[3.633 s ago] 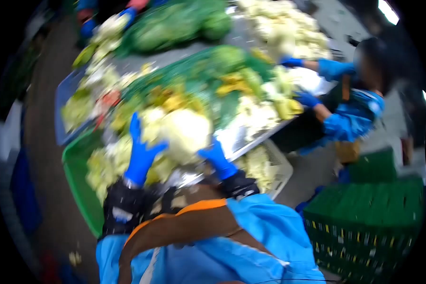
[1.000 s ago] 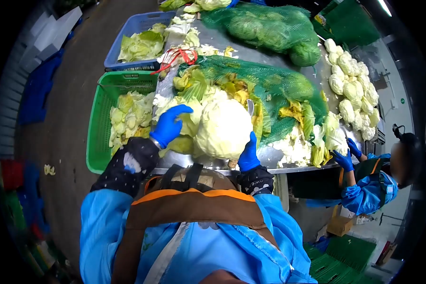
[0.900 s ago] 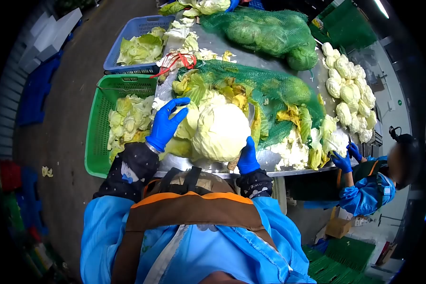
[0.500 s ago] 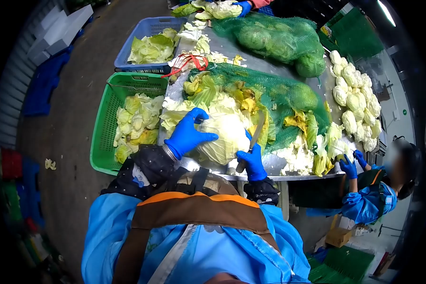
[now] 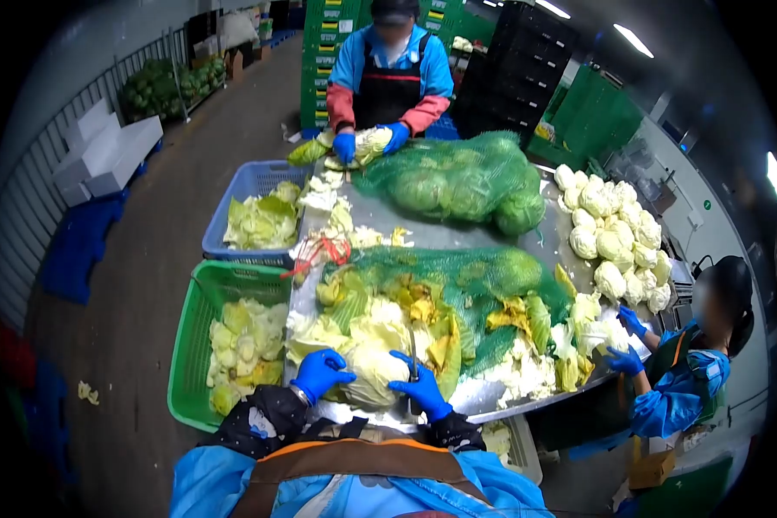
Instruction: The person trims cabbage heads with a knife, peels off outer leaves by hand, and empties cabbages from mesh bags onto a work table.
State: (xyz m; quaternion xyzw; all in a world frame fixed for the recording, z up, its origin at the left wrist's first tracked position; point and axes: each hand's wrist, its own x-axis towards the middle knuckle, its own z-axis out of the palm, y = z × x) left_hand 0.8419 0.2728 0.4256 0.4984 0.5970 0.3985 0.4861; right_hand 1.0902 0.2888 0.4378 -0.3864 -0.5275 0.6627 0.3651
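Observation:
A pale cabbage (image 5: 376, 373) sits in front of me at the table's near edge, between my two hands. My left hand (image 5: 322, 375) is curved against its left side, fingers and thumb apart. My right hand (image 5: 423, 392) grips a knife (image 5: 413, 347) with its blade pointing up and away, while the fingers rest on the cabbage's right side. Both hands wear blue gloves. Loose leaves, some yellowed (image 5: 421, 309), lie just behind the cabbage. Beyond them is a green mesh sack (image 5: 483, 274) with cabbage inside.
Left of the metal table (image 5: 445, 231) stand a green crate (image 5: 181, 363) and a blue crate (image 5: 214, 226) holding leaves. Another full mesh sack (image 5: 457, 181) lies farther back. Trimmed cabbages (image 5: 615, 233) are piled right. One co-worker (image 5: 393, 73) stands opposite, another (image 5: 686, 363) at right.
My view has tilted up, bringing the co-worker opposite into sight. The knife blade points more straight up. Both hands stay at the cabbage, and the right co-worker's hands have spread apart.

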